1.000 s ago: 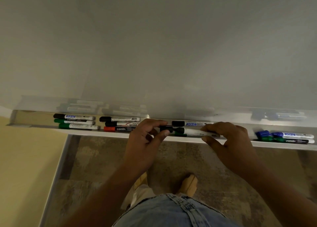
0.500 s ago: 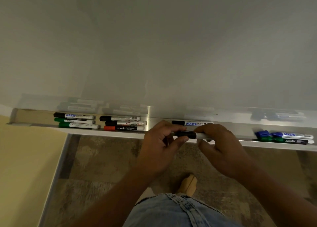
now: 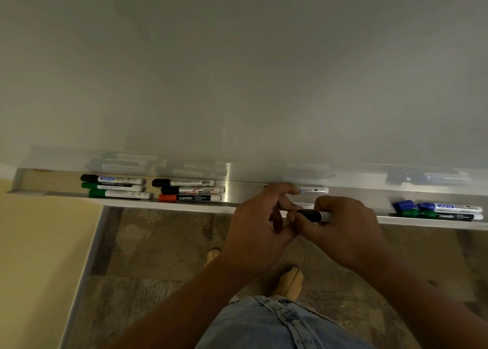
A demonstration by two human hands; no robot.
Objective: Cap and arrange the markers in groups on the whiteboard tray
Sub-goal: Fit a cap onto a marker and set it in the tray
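Both hands, left [image 3: 257, 224] and right [image 3: 343, 230], clamp one black-capped marker [image 3: 314, 215] just off the tray [image 3: 237, 198] edge, capping it seemingly; next, lay it at twelve o'clock.

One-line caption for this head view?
Both hands, left hand and right hand, hold a black-capped marker over the whiteboard tray.

The red marker [image 3: 189, 198] reads "camlin". A black marker [image 3: 192, 190] reads "WHITE BOARD". A white marker [image 3: 313, 190] by the hands reads "Refilo". The remaining labels are unreadable.
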